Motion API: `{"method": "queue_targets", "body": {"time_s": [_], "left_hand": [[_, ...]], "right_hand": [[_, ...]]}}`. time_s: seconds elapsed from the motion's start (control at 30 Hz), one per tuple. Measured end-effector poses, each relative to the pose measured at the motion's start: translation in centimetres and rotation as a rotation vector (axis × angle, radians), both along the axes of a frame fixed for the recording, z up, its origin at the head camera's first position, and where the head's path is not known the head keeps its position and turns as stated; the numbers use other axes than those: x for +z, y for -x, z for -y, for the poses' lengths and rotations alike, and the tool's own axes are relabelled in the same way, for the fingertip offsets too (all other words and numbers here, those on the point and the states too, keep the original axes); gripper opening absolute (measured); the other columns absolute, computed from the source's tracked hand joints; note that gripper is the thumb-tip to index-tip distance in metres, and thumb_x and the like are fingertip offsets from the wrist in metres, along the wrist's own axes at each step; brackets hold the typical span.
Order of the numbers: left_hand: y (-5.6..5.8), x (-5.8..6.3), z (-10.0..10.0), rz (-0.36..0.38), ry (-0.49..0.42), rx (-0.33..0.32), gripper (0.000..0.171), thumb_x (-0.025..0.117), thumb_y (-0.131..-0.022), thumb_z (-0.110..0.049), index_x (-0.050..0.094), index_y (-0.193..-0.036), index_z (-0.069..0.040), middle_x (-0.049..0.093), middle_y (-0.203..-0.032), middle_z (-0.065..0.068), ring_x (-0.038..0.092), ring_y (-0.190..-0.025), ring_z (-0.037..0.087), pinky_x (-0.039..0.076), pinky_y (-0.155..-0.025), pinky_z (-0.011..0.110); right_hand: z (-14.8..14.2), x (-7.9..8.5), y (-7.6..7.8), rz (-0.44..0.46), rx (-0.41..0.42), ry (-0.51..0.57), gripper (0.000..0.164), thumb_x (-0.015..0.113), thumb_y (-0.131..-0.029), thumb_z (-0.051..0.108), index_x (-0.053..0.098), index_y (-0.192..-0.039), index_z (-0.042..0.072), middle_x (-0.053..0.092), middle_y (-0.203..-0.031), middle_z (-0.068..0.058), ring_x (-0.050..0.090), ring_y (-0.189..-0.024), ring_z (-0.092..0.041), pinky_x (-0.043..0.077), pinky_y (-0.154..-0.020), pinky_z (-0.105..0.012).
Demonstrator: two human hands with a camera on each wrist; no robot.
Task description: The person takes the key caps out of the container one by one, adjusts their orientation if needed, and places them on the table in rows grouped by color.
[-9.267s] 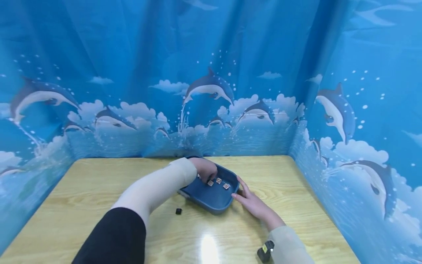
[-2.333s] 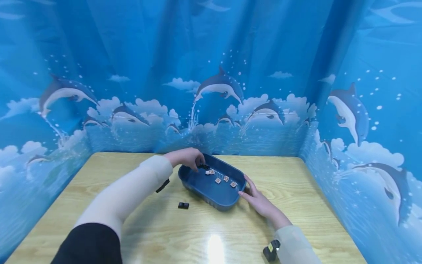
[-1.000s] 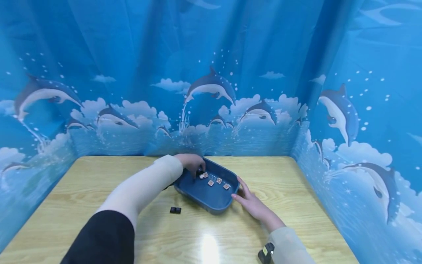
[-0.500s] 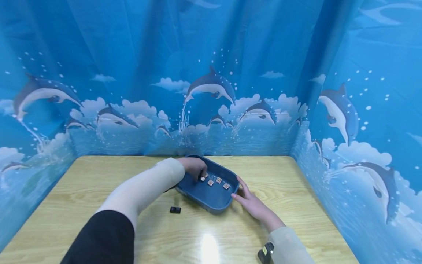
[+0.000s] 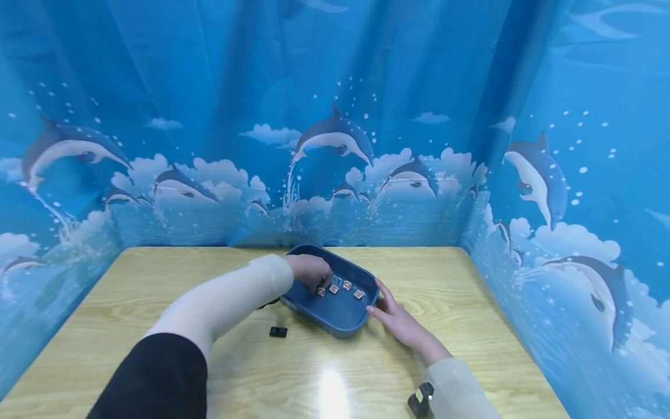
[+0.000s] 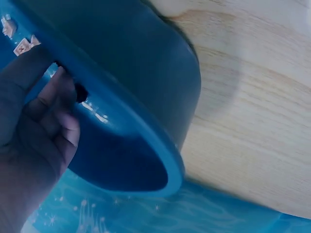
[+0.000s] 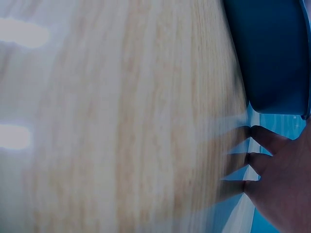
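Shifted since half a second ago: one pale block [image 5: 321,291] by the left hand [image 5: 310,272], now roughly in row with three more blocks [image 5: 347,285] inside the blue tray [image 5: 337,312]. Its fingers are bent; we cannot tell whether they grip. We find the right hand [image 5: 400,323] spread, touching the tray's right end. Two black pieces [image 5: 282,332] lie near its front rim. Tray nears the table's [image 5: 460,326] back edge, well apart from both sides.
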State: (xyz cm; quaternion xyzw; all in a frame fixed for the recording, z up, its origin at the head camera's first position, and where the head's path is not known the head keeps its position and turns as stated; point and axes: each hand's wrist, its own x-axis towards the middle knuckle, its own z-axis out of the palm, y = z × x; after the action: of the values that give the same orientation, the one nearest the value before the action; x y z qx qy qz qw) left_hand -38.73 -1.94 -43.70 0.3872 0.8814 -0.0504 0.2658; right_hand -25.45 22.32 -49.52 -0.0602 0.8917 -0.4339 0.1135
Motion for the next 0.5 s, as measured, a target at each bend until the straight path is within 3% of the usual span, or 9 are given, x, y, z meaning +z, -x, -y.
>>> {"method": "queue_targets", "body": {"time_s": [0.3, 0.5], "left_hand": [[-0.5, 1.2, 1.1, 0.001, -0.094, 0.010, 0.014, 0.070, -0.089, -0.014, 0.075, -0.102, -0.018, 0.068, -0.097, -0.008, 0.061, -0.084, 0.006, 0.052, -0.074, 0.027], [-1.3, 2.8, 2.8, 0.063, -0.244, 0.108, 0.022, 0.064, -0.090, -0.008, 0.074, -0.109, -0.011, 0.069, -0.102, -0.004, 0.062, -0.086, 0.009, 0.053, -0.075, 0.031]], "right_hand": [[0.0, 0.1, -0.1, -0.021, 0.016, 0.007, 0.076, 0.049, -0.100, 0.047, 0.004, -0.158, 0.027, 0.036, -0.150, -0.022, 0.027, -0.138, -0.045, 0.001, -0.108, -0.068], [0.0, 0.1, -0.1, -0.017, 0.031, 0.007, 0.076, 0.048, -0.100, 0.047, 0.004, -0.158, 0.026, 0.035, -0.150, -0.021, 0.027, -0.138, -0.046, -0.002, -0.109, -0.066]]}}
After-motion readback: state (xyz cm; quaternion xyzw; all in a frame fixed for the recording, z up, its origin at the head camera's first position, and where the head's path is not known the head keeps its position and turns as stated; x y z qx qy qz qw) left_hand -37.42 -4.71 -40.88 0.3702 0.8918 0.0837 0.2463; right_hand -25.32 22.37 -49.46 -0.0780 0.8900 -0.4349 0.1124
